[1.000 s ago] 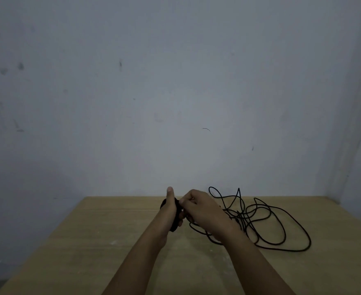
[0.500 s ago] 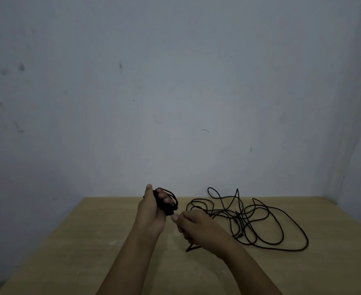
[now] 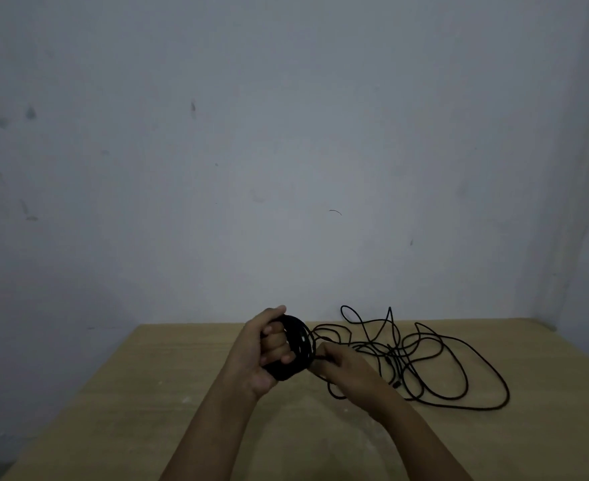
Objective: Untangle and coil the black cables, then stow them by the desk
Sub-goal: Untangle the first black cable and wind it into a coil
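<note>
the left hand [image 3: 268, 352] sits just below the centre of the frame, its fingers [image 3: 277, 341] clenched round a small tight coil of thin black cable [image 3: 298, 345]; the right hand [image 3: 341, 371], just to its right, pinches the running strand where it meets the coil; the rest of the cable lies as a loose black tangle of loops [image 3: 421, 362] on the pale wooden table [image 3: 147, 394], at centre right of the frame, with a small plug end [image 3: 396, 384] among the loops.

judged risks: the loops cross one another in several places, so a quick pull could cinch a knot or drag the whole tangle along; the plug could catch inside a loop and jerk the strand out of the pinch; turns already on the coil could spring off if the left grip eases.

the tangle's outer loop lies near the table's right side but not at its edge; its highest loops rise against the grey wall [image 3: 286, 151] along the far edge; bare tabletop lies at lower left and in front of the forearms, giving room to draw slack toward the bottom of the frame.
</note>
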